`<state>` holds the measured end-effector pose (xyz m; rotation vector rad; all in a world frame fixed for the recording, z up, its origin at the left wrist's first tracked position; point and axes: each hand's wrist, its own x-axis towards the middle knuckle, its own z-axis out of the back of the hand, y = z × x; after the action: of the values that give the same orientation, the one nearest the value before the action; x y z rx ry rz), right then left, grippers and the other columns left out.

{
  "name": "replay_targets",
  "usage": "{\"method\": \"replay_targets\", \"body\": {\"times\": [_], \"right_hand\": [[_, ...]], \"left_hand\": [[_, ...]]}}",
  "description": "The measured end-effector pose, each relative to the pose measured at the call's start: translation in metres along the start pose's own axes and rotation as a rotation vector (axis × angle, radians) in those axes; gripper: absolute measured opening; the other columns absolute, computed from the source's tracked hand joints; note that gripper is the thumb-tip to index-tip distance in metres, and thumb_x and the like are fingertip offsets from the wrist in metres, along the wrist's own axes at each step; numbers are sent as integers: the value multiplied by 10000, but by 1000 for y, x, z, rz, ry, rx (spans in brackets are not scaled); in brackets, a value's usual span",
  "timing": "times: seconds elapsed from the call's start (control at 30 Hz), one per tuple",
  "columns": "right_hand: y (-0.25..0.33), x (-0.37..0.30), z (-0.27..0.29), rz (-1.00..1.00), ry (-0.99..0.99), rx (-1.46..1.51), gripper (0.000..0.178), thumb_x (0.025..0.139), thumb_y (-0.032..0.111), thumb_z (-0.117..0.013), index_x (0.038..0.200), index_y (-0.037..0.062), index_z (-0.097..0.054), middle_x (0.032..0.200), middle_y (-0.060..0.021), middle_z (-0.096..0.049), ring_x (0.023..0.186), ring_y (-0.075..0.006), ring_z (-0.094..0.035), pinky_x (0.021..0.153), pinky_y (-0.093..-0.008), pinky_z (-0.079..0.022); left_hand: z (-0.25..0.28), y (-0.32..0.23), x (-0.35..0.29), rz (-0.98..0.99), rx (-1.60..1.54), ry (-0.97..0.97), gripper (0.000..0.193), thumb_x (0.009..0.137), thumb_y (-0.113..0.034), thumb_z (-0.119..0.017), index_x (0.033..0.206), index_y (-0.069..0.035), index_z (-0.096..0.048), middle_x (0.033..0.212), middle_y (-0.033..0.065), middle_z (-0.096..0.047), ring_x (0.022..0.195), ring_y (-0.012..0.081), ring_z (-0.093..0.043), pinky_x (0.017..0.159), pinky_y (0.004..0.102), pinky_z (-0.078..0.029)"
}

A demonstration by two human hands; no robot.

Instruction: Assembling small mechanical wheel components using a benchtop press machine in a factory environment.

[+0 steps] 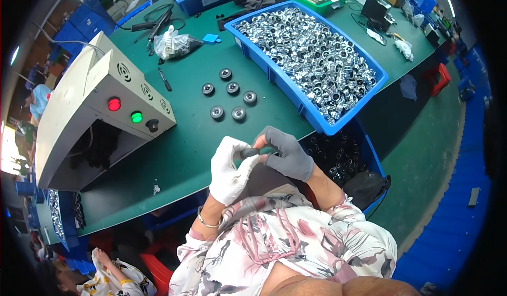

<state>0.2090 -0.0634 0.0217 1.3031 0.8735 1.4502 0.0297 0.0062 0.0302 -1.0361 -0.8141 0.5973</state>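
Observation:
My left hand point(229, 172), in a white glove, is closed in a pinch at the table's near edge. It meets my right hand point(289, 154), which wears a grey glove with bare fingertips. Between the fingers of both is a small dark round part point(249, 152); its details are largely covered. Beyond the hands, several black round parts with metallic centres, among them one nearest part point(238, 113), stand apart on the green tabletop point(185, 158). To the right, a blue tray point(322, 124) is heaped with shiny silver ring-like pieces point(317, 58).
At left stands a beige machine point(100, 100) with red and green lights and a dark opening. A blue bin point(372, 153) of dark parts sits below the table edge at right. Farther back are a marker point(165, 79), a plastic bag point(174, 45) and a blue tray point(206, 0).

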Motion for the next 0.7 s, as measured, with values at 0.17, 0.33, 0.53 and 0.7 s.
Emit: {"method": "replay_targets", "body": {"times": [0.17, 0.33, 0.53, 0.7], "right_hand": [[-8, -8, -7, -79, -38, 132, 245, 831, -78, -640, 1067, -32, -598, 1008, -64, -603, 961, -117, -605, 847, -265, -492], [-8, -11, -11, -169, -147, 231, 207, 886, -44, -637, 1089, -40, -597, 1020, -95, -653, 985, -132, -642, 873, -279, -529], [-4, -18, -19, -207, -223, 325, 246, 915, 4, -618, 1158, -28, -599, 1094, -53, -632, 1026, -85, -592, 888, -248, -491], [-9, -16, -11, -234, -195, 325, 247, 935, 18, -612, 1177, -28, -605, 1089, -44, -643, 1016, -81, -594, 890, -243, -489]], "left_hand": [[-17, 5, -6, -26, 35, -150, 222, 801, 14, -774, 962, 2, -623, 866, 86, -578, 727, 167, -604, 670, 288, -494], [-32, 9, -3, -184, 231, -292, 247, 811, -12, -784, 996, -9, -620, 857, 102, -571, 696, 210, -592, 642, 307, -485], [-44, 23, -5, -138, 165, -340, 247, 830, -33, -783, 1013, -12, -619, 862, 89, -567, 745, 203, -595, 670, 298, -491], [-43, 20, -8, 77, -116, -282, 227, 893, -36, -736, 1087, 4, -623, 968, 39, -596, 850, 123, -608, 756, 251, -515]]}}
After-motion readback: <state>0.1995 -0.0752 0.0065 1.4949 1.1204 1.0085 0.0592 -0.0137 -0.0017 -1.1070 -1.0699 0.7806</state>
